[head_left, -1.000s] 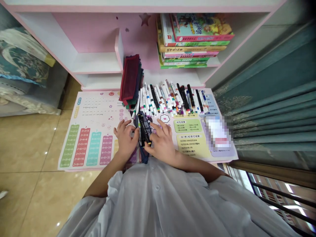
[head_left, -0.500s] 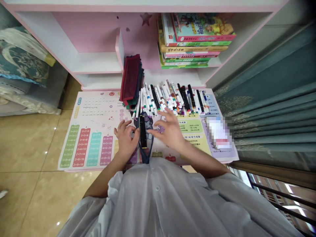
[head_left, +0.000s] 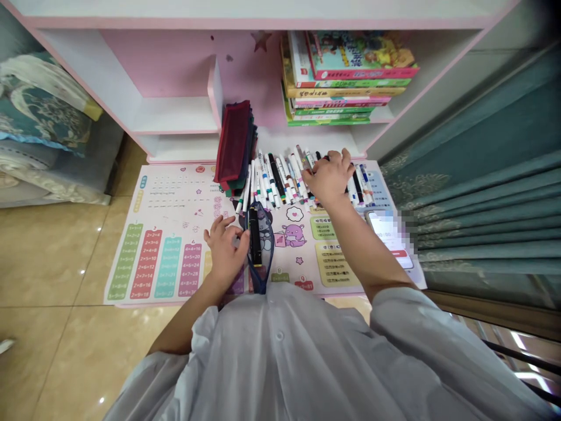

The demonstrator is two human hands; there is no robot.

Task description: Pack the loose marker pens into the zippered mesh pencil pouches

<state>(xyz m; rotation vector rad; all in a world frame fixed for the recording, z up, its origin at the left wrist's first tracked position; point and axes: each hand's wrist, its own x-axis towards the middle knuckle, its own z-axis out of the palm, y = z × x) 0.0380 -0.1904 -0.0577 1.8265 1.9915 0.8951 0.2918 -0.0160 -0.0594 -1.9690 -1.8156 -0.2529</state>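
Note:
My left hand (head_left: 224, 248) pinches the left edge of a dark blue mesh pencil pouch (head_left: 262, 245) lying open on the printed desk mat (head_left: 170, 234). A black marker (head_left: 255, 237) lies inside the pouch. My right hand (head_left: 329, 174) is stretched out over the row of coloured markers (head_left: 280, 175) at the back of the mat, its fingers curled down onto the dark markers on the right side. Whether it has lifted one I cannot make out.
A stack of dark red and blue mesh pouches (head_left: 234, 143) leans against the pink shelf divider (head_left: 214, 93). Books (head_left: 342, 76) are piled in the shelf. A phone (head_left: 390, 237) lies on the mat's right side, and a teal curtain (head_left: 482, 175) hangs beside it.
My right hand left the pouch and reached forward and right onto the row of markers. My left hand stayed on the pouch's edge.

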